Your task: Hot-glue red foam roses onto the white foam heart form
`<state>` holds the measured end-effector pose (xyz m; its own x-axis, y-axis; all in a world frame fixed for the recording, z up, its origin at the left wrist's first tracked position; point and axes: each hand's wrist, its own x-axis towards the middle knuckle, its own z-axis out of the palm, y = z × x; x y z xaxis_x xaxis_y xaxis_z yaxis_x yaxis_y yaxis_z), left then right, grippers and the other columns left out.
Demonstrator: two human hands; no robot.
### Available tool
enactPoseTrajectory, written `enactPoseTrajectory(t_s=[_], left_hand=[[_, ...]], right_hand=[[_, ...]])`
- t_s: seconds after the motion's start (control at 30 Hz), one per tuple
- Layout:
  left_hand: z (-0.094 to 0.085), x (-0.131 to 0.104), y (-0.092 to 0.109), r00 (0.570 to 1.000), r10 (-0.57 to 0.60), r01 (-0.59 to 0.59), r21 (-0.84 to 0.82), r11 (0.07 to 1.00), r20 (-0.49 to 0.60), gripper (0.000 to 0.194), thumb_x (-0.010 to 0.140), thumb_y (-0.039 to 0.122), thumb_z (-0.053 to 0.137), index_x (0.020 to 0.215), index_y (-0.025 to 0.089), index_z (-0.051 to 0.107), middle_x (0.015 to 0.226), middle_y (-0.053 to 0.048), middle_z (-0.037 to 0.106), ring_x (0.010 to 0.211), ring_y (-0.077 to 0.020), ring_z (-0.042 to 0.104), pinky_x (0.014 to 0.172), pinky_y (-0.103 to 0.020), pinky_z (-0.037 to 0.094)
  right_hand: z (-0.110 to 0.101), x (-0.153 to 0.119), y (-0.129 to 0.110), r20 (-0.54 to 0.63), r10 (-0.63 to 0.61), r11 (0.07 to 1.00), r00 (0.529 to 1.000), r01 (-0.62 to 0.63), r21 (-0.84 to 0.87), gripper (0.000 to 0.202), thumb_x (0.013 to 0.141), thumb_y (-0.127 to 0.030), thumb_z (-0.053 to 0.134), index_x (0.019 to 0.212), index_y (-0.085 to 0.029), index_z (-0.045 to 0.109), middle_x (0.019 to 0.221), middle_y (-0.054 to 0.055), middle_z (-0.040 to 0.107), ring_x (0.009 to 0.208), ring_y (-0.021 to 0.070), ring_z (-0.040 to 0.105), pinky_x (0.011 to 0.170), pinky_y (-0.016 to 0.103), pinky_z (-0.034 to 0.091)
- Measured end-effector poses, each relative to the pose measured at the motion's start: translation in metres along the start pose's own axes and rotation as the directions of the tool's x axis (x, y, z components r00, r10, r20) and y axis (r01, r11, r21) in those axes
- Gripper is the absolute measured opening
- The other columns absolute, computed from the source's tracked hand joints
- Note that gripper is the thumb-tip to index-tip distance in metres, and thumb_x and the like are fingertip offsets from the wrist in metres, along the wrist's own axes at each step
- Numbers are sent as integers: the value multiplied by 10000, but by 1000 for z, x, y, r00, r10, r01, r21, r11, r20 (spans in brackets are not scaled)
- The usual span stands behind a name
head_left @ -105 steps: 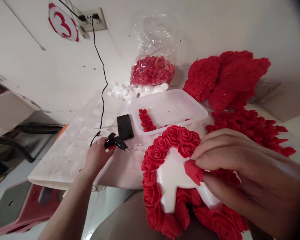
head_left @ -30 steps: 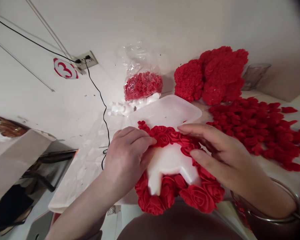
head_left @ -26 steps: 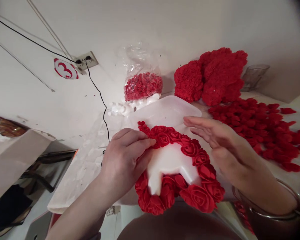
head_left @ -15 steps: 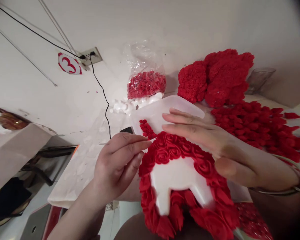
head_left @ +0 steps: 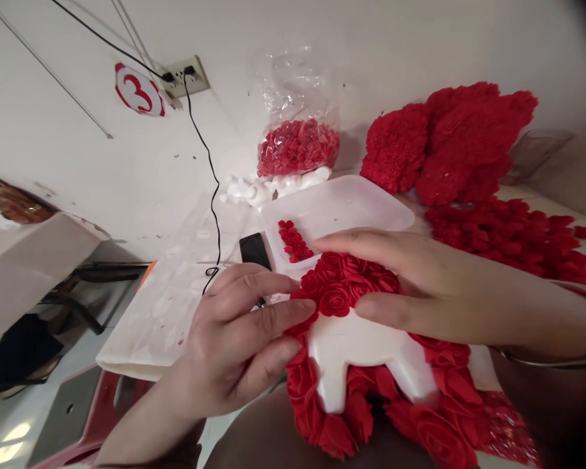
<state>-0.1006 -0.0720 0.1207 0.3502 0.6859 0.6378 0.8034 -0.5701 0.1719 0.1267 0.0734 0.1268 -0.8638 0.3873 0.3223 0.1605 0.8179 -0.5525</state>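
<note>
Your left hand is at the left side of the smooth white form edged with red foam roses, its fingers parted and fingertips resting on the blooms, with the thumb lower down, apart from the fingers. Your right hand is laid across the top of the form, thumb and fingers spread over the roses, the thumb along their lower edge. The form is in front of you, above your lap, its two bare white legs pointing towards you. Just beyond it you have a shallow translucent white plastic tray, with a cluster of small red flowers in its left corner. A flat black rectangular phone lies just left of the tray, and a thin black cord runs down from the wall socket. Behind the tray are knobbly white pieces and a clear plastic bag of red flowers. To the right you have bulky red rose-covered shapes and a heap of loose red petals.
</note>
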Motion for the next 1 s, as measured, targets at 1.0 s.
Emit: enactPoseTrajectory(t_s=[1.0], left_hand=[[87,65,-146,651,-457,230,417,880,606,222,958,268,579,1123,216,719,1159,-61,728,1123,-228,660,984,-372,512]], right_hand=[[42,-17,57,-527,650,729,547,-253,636,283,826,-530,691,939,-277,746,1071,58,734,1000,255,694,981,492,549]])
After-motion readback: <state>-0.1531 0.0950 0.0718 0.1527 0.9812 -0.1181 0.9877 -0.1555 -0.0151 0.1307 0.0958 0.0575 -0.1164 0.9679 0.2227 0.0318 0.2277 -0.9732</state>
